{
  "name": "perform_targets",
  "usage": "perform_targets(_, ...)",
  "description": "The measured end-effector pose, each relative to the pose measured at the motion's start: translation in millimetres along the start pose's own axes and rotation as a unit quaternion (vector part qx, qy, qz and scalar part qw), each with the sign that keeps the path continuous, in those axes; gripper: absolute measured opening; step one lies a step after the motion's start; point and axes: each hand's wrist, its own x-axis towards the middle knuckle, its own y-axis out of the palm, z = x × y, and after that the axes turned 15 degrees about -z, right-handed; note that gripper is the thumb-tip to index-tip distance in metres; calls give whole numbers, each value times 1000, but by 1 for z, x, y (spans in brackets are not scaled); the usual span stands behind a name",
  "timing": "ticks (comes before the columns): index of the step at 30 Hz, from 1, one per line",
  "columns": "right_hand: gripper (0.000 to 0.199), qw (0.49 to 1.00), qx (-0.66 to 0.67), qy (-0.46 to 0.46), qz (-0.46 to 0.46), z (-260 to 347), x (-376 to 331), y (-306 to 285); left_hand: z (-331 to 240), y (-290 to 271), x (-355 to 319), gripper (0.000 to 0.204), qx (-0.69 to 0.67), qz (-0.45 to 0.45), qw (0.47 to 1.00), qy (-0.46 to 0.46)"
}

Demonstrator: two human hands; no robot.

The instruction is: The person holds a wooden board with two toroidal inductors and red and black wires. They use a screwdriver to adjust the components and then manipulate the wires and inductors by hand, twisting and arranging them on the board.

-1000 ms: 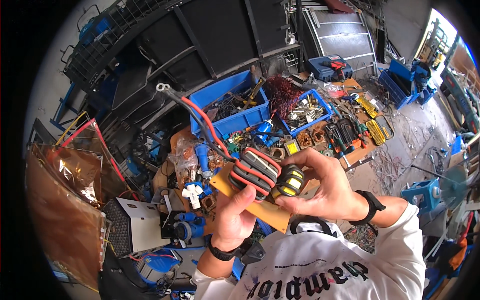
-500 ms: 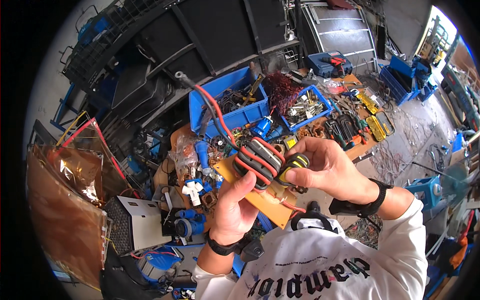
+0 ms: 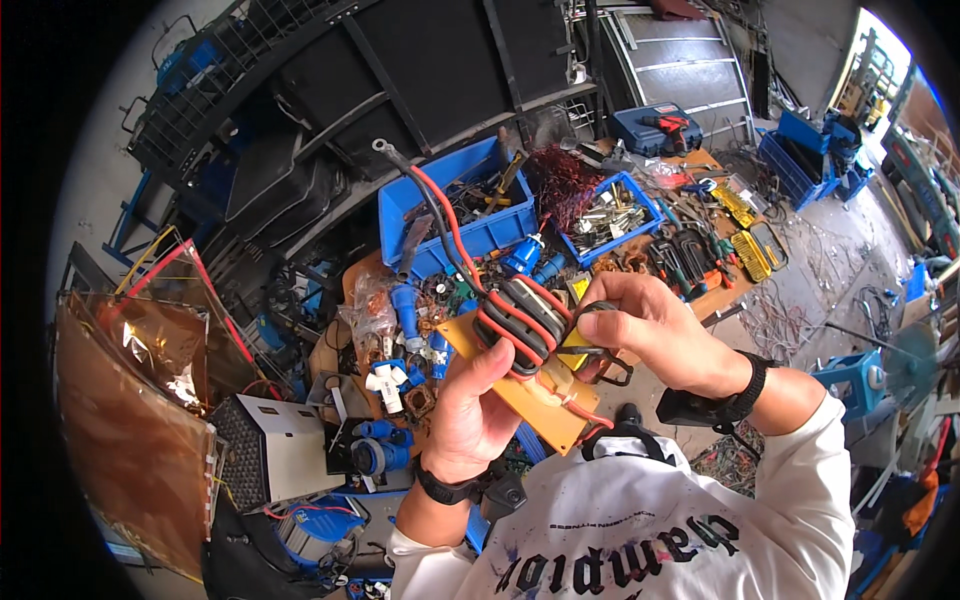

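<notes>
My left hand [image 3: 470,415] is closed around the lower left edge of a tan board [image 3: 535,412]. On the board sits a coil [image 3: 520,325] of thick red and black cable, wound round a dark core. Its two cable ends [image 3: 440,220] rise up and away to the left, with a metal ring lug [image 3: 380,146] at the tip. Close to the coil's right side, my right hand [image 3: 650,330] pinches a small yellow and black tool [image 3: 576,350] with a dark loop hanging below it. Its exact kind is partly hidden by my fingers.
Beyond my hands, a workbench holds a blue bin [image 3: 470,240], a shallow blue tray [image 3: 615,215] of metal parts, several hand tools [image 3: 685,260] and a yellow bit case [image 3: 755,257]. Blue connectors [image 3: 375,450] lie to the left, near a white-sided box [image 3: 285,445]. Wire scraps litter the floor.
My right hand has turned the yellow and black tool, so a yellow face and dark loop now show. The cable ends and board have shifted slightly right.
</notes>
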Motion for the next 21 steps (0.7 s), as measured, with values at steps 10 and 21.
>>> perform_targets(10,38,996,-55,65,37,3,9,-9,4,4,5,44,10,-34,999,5)
perform_targets(21,53,846,-396,-351,-71,5,-3,7,2,17,8,30,72,-103,992,26)
